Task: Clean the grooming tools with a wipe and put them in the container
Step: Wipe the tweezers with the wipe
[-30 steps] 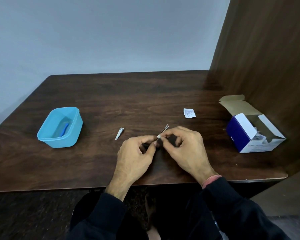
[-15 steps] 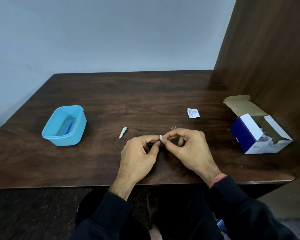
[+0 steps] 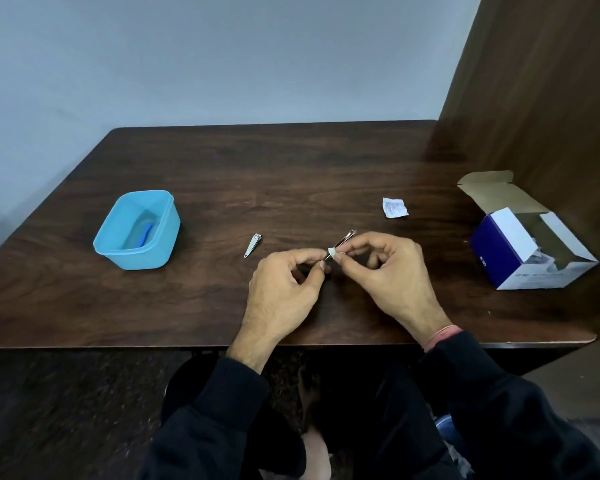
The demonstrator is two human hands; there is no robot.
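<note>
Over table (image 3: 187,299) front edge, left hand (image 3: 281,289) is pinching metal tool (image 3: 342,242) low; right hand (image 3: 388,268) fingers are pinching white wipe (image 3: 330,251) round it w/ nail clipper (image 3: 253,245) lying beside.

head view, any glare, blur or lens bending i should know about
Head view: soft sheen on the dark wooden table near its far right; wide-angle lens bows the table's near edge; the small metal tool in both hands and the blue plastic container are fairly sharp; the dark sleeves below look smeared.
</note>
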